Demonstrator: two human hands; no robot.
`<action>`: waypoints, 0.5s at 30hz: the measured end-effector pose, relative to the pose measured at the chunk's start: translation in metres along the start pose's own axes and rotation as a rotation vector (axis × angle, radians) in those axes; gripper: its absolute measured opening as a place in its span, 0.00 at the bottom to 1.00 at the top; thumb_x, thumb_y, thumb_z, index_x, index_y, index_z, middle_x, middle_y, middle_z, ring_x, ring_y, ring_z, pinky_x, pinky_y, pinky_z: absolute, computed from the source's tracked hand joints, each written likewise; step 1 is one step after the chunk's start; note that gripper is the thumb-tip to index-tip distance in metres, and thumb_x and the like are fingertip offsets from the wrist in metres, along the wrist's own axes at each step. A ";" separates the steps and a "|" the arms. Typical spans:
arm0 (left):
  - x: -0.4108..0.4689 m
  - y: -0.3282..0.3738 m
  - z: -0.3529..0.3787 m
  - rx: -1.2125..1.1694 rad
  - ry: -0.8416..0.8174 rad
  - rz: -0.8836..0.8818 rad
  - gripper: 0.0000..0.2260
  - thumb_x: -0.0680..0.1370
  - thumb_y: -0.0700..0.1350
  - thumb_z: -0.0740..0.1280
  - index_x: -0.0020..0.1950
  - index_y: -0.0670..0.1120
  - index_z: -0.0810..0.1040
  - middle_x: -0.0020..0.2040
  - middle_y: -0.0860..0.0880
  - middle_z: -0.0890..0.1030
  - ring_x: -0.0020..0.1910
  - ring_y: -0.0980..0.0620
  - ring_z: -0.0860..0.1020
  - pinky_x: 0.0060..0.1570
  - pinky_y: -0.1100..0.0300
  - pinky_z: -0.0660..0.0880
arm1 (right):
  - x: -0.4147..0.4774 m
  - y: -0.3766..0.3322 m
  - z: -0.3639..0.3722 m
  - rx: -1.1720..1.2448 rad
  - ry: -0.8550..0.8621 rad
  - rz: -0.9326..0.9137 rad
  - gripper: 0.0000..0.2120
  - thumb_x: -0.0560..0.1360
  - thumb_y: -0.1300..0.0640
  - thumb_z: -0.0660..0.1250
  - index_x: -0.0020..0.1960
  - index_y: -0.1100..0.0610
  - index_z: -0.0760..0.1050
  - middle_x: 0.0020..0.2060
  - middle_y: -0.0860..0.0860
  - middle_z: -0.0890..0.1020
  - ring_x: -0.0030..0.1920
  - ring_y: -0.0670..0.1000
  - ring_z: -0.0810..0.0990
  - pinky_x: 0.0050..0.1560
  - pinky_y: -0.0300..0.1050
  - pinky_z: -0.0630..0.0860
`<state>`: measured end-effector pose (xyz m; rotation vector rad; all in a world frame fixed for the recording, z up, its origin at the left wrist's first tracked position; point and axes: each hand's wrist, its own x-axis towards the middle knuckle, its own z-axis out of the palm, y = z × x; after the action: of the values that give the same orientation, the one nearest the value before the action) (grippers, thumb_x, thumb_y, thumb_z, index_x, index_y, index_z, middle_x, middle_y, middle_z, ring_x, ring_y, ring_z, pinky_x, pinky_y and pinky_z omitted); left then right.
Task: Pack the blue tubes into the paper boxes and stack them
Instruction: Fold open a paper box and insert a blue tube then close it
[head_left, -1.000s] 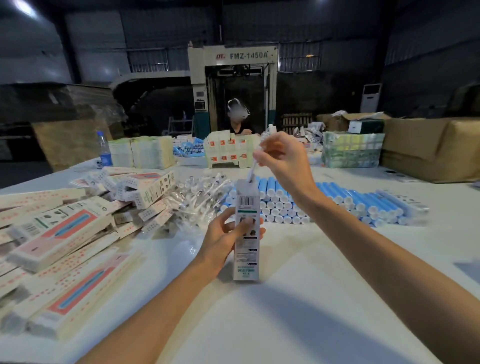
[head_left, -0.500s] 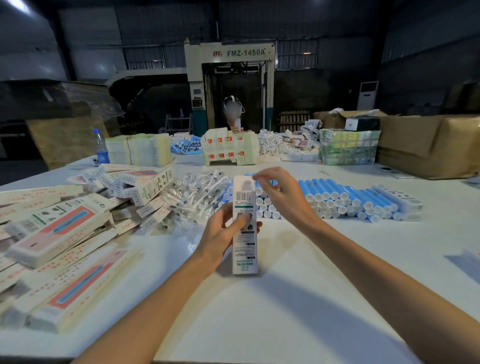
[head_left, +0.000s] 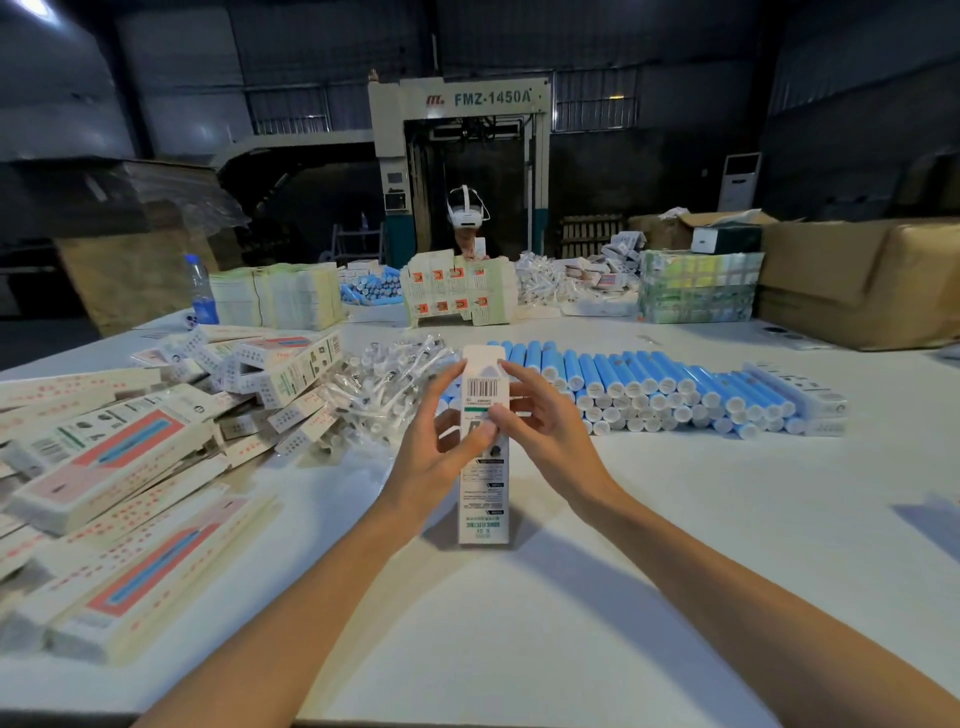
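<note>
paper box (head_left: 483, 483): printed card, slightly glossy
blue tubes (head_left: 649, 379): smooth plastic
surface (head_left: 571, 623): matt white
cartons (head_left: 857, 280), 2 o'clock: brown cardboard

A dim hall is enclosed by dark corrugated walls (head_left: 857, 78), and a single bright lamp (head_left: 32, 6) is seen at the upper left. A cream machine (head_left: 460, 124) marked FMZ-1450A is set before the far wall, with a white floor-standing unit (head_left: 740, 179) placed to its right. Large brown cartons (head_left: 857, 280) are seen at the right edge of the white tabletop (head_left: 571, 597).
</note>
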<state>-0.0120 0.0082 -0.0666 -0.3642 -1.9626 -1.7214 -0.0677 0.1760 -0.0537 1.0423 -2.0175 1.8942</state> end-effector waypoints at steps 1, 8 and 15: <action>0.001 0.001 0.000 0.025 -0.016 0.000 0.29 0.82 0.47 0.74 0.79 0.63 0.68 0.68 0.51 0.83 0.66 0.50 0.82 0.62 0.53 0.82 | 0.000 0.000 -0.001 -0.005 0.000 -0.005 0.21 0.82 0.55 0.71 0.74 0.49 0.74 0.59 0.49 0.85 0.59 0.51 0.83 0.62 0.56 0.81; 0.021 0.012 0.001 0.181 -0.080 -0.018 0.25 0.79 0.47 0.77 0.73 0.61 0.73 0.59 0.50 0.86 0.59 0.48 0.85 0.62 0.41 0.82 | 0.007 0.002 -0.013 -0.016 0.016 0.009 0.14 0.82 0.58 0.70 0.67 0.55 0.76 0.57 0.53 0.85 0.58 0.54 0.83 0.62 0.59 0.80; 0.025 0.006 0.022 0.099 -0.073 -0.062 0.25 0.78 0.47 0.77 0.73 0.57 0.74 0.59 0.51 0.87 0.61 0.49 0.84 0.62 0.46 0.82 | 0.017 0.003 -0.035 -0.158 -0.042 0.025 0.13 0.82 0.55 0.70 0.66 0.55 0.75 0.56 0.49 0.85 0.57 0.49 0.83 0.60 0.51 0.82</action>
<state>-0.0343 0.0274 -0.0498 -0.3392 -2.1235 -1.6617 -0.0927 0.2021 -0.0405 1.0292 -2.1718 1.7052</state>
